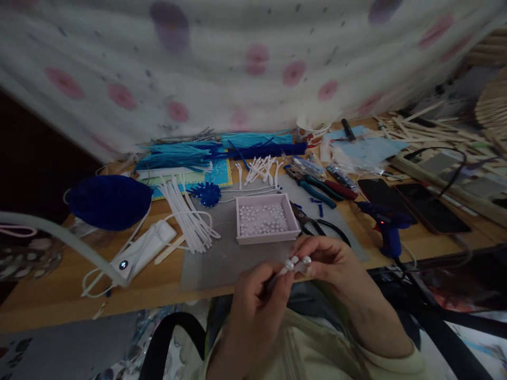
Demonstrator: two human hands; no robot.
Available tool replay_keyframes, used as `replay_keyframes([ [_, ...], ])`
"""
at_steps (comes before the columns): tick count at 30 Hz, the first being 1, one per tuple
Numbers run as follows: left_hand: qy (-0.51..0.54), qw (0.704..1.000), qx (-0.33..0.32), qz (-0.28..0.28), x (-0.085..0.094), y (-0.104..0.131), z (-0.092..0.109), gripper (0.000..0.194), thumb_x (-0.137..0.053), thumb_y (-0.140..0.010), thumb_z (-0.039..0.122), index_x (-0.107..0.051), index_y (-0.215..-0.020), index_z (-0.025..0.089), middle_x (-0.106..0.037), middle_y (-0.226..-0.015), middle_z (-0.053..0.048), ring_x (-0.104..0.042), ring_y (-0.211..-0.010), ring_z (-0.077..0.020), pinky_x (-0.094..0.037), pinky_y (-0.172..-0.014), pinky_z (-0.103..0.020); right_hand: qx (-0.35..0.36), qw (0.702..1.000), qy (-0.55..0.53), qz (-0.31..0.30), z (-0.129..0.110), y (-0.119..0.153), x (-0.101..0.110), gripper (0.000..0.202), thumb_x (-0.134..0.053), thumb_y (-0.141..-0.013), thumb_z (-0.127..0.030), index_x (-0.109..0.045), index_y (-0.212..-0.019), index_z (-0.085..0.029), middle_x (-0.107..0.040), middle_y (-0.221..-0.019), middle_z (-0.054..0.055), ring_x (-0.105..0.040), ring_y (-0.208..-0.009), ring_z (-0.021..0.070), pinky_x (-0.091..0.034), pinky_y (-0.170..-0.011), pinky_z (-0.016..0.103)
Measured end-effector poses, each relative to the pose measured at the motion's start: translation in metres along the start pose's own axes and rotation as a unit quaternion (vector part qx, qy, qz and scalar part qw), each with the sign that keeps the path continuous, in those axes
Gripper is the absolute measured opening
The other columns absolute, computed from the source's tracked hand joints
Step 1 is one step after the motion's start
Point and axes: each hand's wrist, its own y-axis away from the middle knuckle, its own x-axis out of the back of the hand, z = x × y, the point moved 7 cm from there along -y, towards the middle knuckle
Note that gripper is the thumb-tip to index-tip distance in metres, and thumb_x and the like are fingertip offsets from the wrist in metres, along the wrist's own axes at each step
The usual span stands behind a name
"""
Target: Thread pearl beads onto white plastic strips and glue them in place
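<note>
My left hand [264,295] and my right hand [336,266] meet low in the middle, just in front of the pearl box. Between the fingertips are small white pieces with shiny pearl beads [289,264]. The left fingers pinch one white piece with a pearl; the right fingers pinch another with a pearl [307,260] at its end. The two pieces are close together, and whether they touch is too small to tell. A pale pink box [268,238] holding loose pearls stands on the grey mat [217,272].
White stems [188,214] lie left of the box, near a blue tinsel flower [208,194]. Pliers [312,184], black-handled cutters [317,224], a blue glue gun [386,224] and two phones [433,207] lie to the right. A lamp arm [71,237] crosses the left side.
</note>
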Motion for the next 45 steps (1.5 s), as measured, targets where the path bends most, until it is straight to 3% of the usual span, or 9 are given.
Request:
replay_keyframes([
  [6,-0.01,1.0,-0.004,-0.005,0.001,0.0,0.002,0.035,-0.062,-0.096,0.049,-0.076,-0.086,0.018,-0.052,-0.065,0.002,-0.038,-0.059,-0.0131,-0.031,-0.055,-0.026,0.019,0.999,0.048,-0.018,-0.002,0.001,-0.003,0.016,-0.094,-0.069,-0.023,-0.084,-0.081,-0.028,-0.078,-0.084,-0.001,-0.072,-0.071,0.0093,-0.058,-0.066,0.017],
  [11,-0.005,1.0,0.002,-0.025,-0.001,-0.003,0.0,0.035,-0.059,-0.099,0.047,-0.069,-0.08,0.019,-0.044,-0.062,0.005,-0.034,-0.057,-0.0121,-0.029,-0.056,-0.027,0.03,0.996,0.078,-0.033,-0.003,-0.001,-0.007,0.016,-0.094,-0.069,-0.026,-0.085,-0.082,-0.028,-0.078,-0.083,-0.001,-0.07,-0.072,0.009,-0.055,-0.065,0.017],
  [19,0.015,0.999,0.009,-0.04,-0.001,-0.005,0.001,0.035,-0.056,-0.1,0.043,-0.057,-0.074,0.02,-0.042,-0.062,0.006,-0.035,-0.058,-0.0116,-0.027,-0.054,-0.027,0.039,0.992,0.105,-0.054,-0.004,-0.005,-0.011,0.019,-0.094,-0.07,-0.023,-0.084,-0.085,-0.031,-0.075,-0.087,-0.001,-0.067,-0.074,0.0089,-0.053,-0.065,0.018],
  [26,0.021,0.998,0.006,-0.067,-0.003,-0.009,-0.003,0.04,-0.051,-0.103,0.047,-0.054,-0.075,0.02,-0.047,-0.067,0.004,-0.037,-0.06,-0.0115,-0.028,-0.057,-0.028,0.047,0.99,0.122,-0.049,-0.011,-0.003,-0.008,0.04,-0.093,-0.072,-0.032,-0.08,-0.109,-0.033,-0.074,-0.105,0.003,-0.07,-0.091,0.015,-0.058,-0.08,0.025],
  [29,0.031,0.996,0.002,-0.082,-0.006,-0.007,-0.002,0.042,-0.046,-0.105,0.051,-0.054,-0.077,0.02,-0.048,-0.07,0.003,-0.038,-0.062,-0.0123,-0.029,-0.057,-0.028,0.045,0.98,0.194,-0.025,-0.016,-0.001,-0.01,0.028,-0.087,-0.079,-0.036,-0.08,-0.105,-0.027,-0.072,-0.113,0.007,-0.069,-0.098,0.0196,-0.058,-0.087,0.032],
  [33,0.032,0.996,0.016,-0.077,-0.005,-0.003,-0.001,0.041,-0.047,-0.105,0.051,-0.058,-0.081,0.02,-0.049,-0.073,0.001,-0.038,-0.063,-0.013,-0.028,-0.056,-0.029,0.062,0.968,0.242,-0.025,-0.02,0.0,-0.021,0.012,-0.082,-0.083,-0.032,-0.08,-0.092,-0.024,-0.074,-0.106,0.007,-0.07,-0.099,0.0199,-0.057,-0.09,0.033],
  [40,0.034,0.996,0.021,-0.081,-0.007,-0.001,0.001,0.04,-0.044,-0.105,0.049,-0.056,-0.079,0.021,-0.047,-0.073,0.002,-0.037,-0.064,-0.0141,-0.027,-0.057,-0.03,0.055,0.976,0.21,-0.015,-0.012,0.002,-0.025,0.009,-0.078,-0.088,-0.031,-0.076,-0.092,-0.024,-0.072,-0.098,0.005,-0.07,-0.089,0.0188,-0.06,-0.077,0.031],
  [45,0.005,0.997,0.011,-0.079,-0.008,-0.001,0.004,0.041,-0.041,-0.107,0.045,-0.052,-0.076,0.021,-0.047,-0.07,0.003,-0.04,-0.065,-0.0145,-0.03,-0.063,-0.031,0.037,0.984,0.172,-0.013,-0.005,0.004,-0.024,0.007,-0.076,-0.089,-0.03,-0.075,-0.088,-0.024,-0.07,-0.098,0.003,-0.067,-0.071,0.0133,-0.059,-0.065,0.027],
])
